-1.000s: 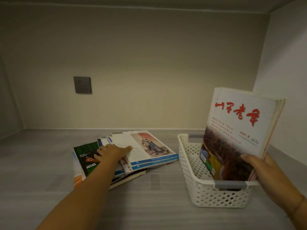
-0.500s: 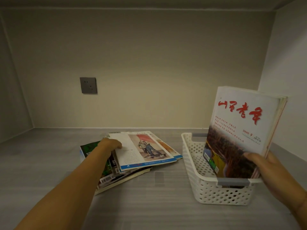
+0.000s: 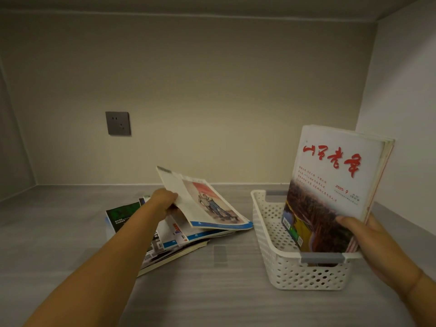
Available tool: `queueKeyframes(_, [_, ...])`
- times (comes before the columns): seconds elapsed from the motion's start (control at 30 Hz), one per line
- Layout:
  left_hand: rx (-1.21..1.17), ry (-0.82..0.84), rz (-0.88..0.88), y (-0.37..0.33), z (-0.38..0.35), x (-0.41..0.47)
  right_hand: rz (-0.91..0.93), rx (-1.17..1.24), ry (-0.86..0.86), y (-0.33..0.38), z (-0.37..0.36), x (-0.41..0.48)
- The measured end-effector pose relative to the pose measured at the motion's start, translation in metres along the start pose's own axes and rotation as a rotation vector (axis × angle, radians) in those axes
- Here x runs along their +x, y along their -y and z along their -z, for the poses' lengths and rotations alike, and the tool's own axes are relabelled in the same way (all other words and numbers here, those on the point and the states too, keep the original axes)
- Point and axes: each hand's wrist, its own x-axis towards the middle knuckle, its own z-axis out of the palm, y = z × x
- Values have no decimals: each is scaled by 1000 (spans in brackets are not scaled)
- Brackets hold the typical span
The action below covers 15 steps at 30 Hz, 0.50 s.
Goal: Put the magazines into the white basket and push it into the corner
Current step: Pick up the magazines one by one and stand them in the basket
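The loading step is in hand, and I'd judge it about midway. The left hand (image 3: 165,199) pinches the near-left edge of the top magazine (image 3: 207,204) and tilts it up off the pile (image 3: 181,244). Its right edge seems to rest on the ones below, and the grip is clamped on it. The right hand (image 3: 370,237) holds a bunch of magazines (image 3: 330,185) upright in the white basket (image 3: 306,274), thumb across the front cover, grip closed on them.

The basket sits toward the shelf's (image 3: 70,232) right side, near its front edge. The pile lies just beside it, at mid-shelf.

Next, I'd expect the lifted magazine to swing right, stand on edge and slot in alongside the bunch while the right hand steadies it. The basket's left half is open and looks roomy enough. Several magazines are left in the pile.

For the push, bare shelf runs from the basket's far end to the back right corner (image 3: 356,185). The right wall (image 3: 405,138) stands near the holding hand, so there is little sideways slack. The wall socket (image 3: 118,123) is well apart, to the left.
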Motion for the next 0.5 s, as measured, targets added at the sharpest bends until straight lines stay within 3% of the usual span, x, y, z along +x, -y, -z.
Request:
queueKeyframes(0.3, [75,-236,-778,-57,-56,-86,-13,-12,35,4,-2,-1])
queueKeyframes(0.4, [45,-308,-908,-69,-73,-108,1,-4,53,4,-2,-1])
queueKeyframes(0.5, [79,-328,-925,-73,-90,-124,4,-9,56,3,-2,0])
